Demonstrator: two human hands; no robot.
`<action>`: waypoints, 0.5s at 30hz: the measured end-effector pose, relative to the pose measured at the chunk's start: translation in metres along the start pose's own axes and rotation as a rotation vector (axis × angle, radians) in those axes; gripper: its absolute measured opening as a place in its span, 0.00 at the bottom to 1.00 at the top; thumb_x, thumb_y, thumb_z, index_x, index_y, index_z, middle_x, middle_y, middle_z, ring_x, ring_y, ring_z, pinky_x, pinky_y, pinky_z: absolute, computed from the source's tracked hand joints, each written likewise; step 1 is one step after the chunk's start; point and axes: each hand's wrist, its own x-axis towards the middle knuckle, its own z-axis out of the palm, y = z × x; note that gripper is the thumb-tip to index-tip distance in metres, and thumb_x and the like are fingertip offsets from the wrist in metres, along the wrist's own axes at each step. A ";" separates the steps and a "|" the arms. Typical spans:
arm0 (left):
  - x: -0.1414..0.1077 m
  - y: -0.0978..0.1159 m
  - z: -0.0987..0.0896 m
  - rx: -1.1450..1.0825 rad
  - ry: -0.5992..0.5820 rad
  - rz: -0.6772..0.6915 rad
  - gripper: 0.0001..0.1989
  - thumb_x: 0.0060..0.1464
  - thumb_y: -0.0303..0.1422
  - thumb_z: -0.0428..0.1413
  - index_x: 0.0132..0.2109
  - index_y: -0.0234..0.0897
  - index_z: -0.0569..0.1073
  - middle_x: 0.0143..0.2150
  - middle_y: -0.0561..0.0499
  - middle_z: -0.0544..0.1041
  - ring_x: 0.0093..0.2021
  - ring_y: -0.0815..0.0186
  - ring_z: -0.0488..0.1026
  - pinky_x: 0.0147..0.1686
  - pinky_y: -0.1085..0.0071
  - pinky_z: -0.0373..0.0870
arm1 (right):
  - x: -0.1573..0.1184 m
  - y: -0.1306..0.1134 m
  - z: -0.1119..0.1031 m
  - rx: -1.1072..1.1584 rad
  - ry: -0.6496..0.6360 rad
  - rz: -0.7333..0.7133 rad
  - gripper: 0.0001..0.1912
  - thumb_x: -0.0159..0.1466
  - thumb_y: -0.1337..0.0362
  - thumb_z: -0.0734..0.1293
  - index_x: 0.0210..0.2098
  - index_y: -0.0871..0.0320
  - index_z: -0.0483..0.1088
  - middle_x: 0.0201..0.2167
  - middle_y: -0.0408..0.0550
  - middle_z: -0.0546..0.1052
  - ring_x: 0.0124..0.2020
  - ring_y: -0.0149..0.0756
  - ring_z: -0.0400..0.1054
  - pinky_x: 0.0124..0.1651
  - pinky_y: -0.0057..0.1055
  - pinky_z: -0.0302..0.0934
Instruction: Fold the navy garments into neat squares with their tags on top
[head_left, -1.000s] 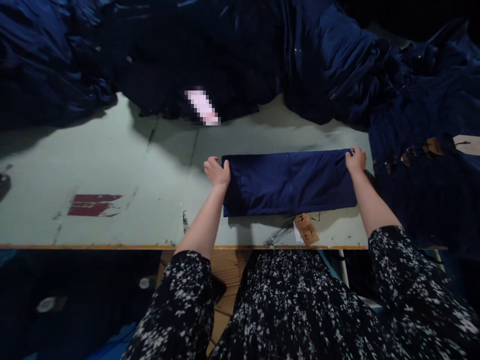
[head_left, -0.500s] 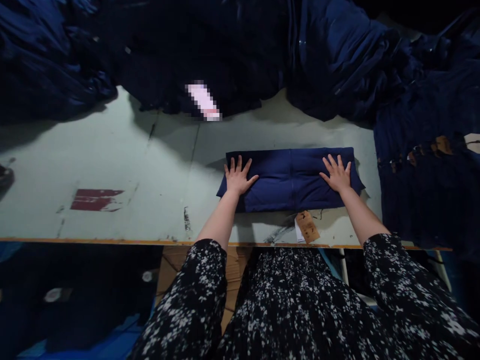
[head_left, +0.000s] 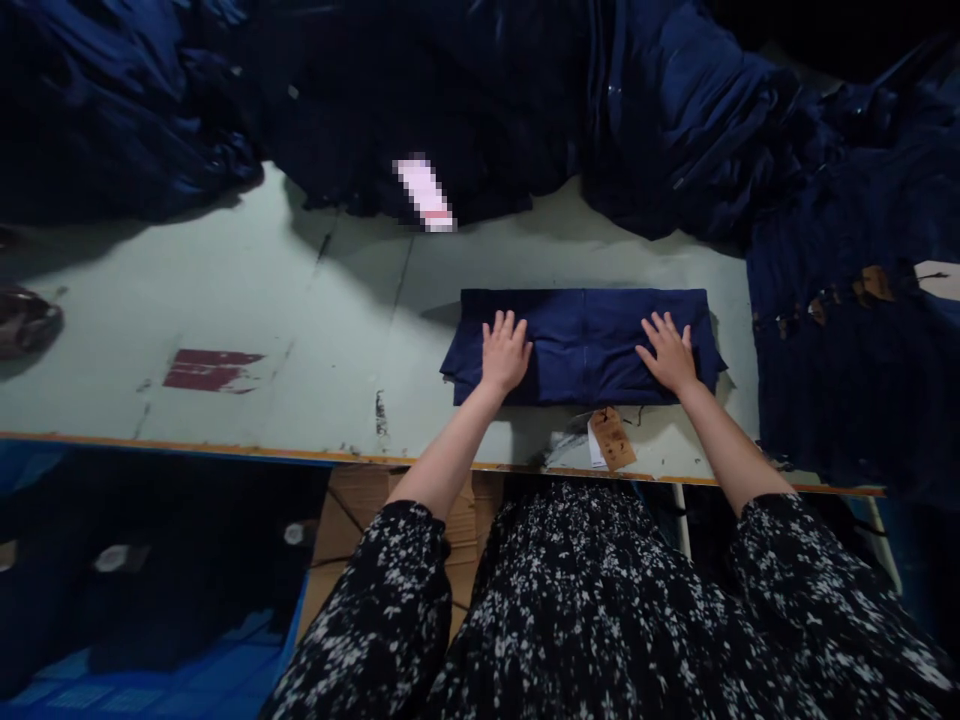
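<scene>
A folded navy garment (head_left: 585,345) lies flat on the pale green table as a long rectangle, a seam running down its middle. My left hand (head_left: 506,352) rests palm down on its left part, fingers stretched out. On the right part lies my right hand (head_left: 667,352), also flat with spread fingers. A brown hang tag (head_left: 613,440), with a white one partly under it, sticks out from the garment's near edge.
Heaps of dark blue clothing (head_left: 675,120) line the far side of the table (head_left: 337,320). A stack of navy garments with tags (head_left: 840,370) stands at the right. A dark shiny object (head_left: 28,322) sits far left. Below the edge are a cardboard box (head_left: 352,530) and blue crates (head_left: 187,660).
My left hand has slid inward to the right across the garment, its fingers closer together. My right hand stays in nearly the same place. The view has shifted slightly.
</scene>
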 end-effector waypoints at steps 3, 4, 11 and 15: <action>-0.019 0.022 0.007 0.016 -0.065 0.033 0.36 0.69 0.51 0.46 0.77 0.42 0.56 0.80 0.41 0.49 0.79 0.44 0.40 0.73 0.36 0.38 | -0.022 -0.013 0.008 -0.028 -0.037 -0.118 0.34 0.74 0.48 0.55 0.77 0.48 0.51 0.78 0.53 0.51 0.78 0.59 0.40 0.70 0.75 0.39; -0.023 0.025 0.010 0.029 -0.086 0.020 0.37 0.68 0.53 0.47 0.77 0.45 0.54 0.80 0.43 0.46 0.79 0.42 0.38 0.72 0.34 0.37 | -0.027 -0.016 0.013 -0.039 -0.059 -0.126 0.34 0.74 0.47 0.55 0.77 0.46 0.50 0.78 0.51 0.50 0.78 0.60 0.39 0.69 0.76 0.38; -0.026 0.014 0.031 0.064 -0.103 -0.008 0.42 0.64 0.56 0.52 0.78 0.52 0.50 0.81 0.48 0.39 0.79 0.41 0.33 0.71 0.30 0.33 | -0.032 -0.011 0.042 -0.038 -0.081 -0.095 0.36 0.73 0.45 0.55 0.78 0.42 0.45 0.79 0.47 0.45 0.78 0.60 0.34 0.68 0.79 0.35; -0.027 0.014 0.036 0.063 -0.070 -0.010 0.42 0.64 0.56 0.53 0.78 0.51 0.52 0.81 0.47 0.40 0.80 0.43 0.34 0.71 0.31 0.31 | -0.031 -0.012 0.045 -0.026 -0.057 -0.093 0.36 0.73 0.45 0.56 0.77 0.42 0.48 0.79 0.47 0.46 0.78 0.59 0.35 0.69 0.78 0.33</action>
